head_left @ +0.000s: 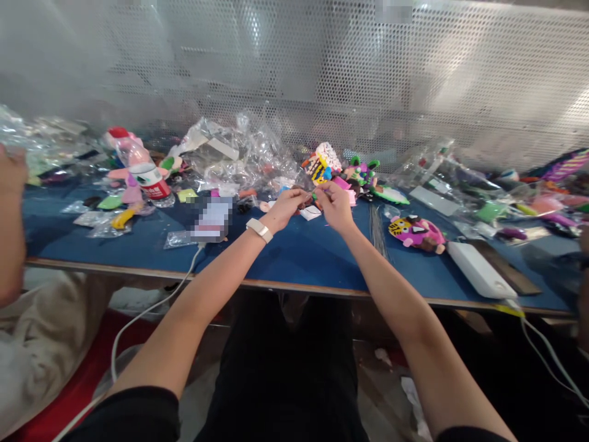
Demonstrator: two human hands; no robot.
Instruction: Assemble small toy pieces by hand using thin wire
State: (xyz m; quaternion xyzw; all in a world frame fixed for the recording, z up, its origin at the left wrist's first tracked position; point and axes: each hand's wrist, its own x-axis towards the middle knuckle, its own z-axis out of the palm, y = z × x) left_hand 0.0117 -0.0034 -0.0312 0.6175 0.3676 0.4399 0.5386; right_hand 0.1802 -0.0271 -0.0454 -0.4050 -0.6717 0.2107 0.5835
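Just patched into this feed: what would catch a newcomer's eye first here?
The left hand and right hand meet mid-table, over something too small to identify. Right of them lies a pink tiger-faced toy on the blue table. Behind them, a heap of clear plastic bags and bright toys runs along the perforated screen.

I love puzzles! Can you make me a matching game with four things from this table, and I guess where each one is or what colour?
Things:
1 wristband
2 tiger-faced toy
3 power bank
4 bottle

Clues:
a white, by the near edge of the table, on the right
b red label, lying on the left side
c worn on the left wrist
d pink and yellow

Pairs: 1c, 2d, 3a, 4b
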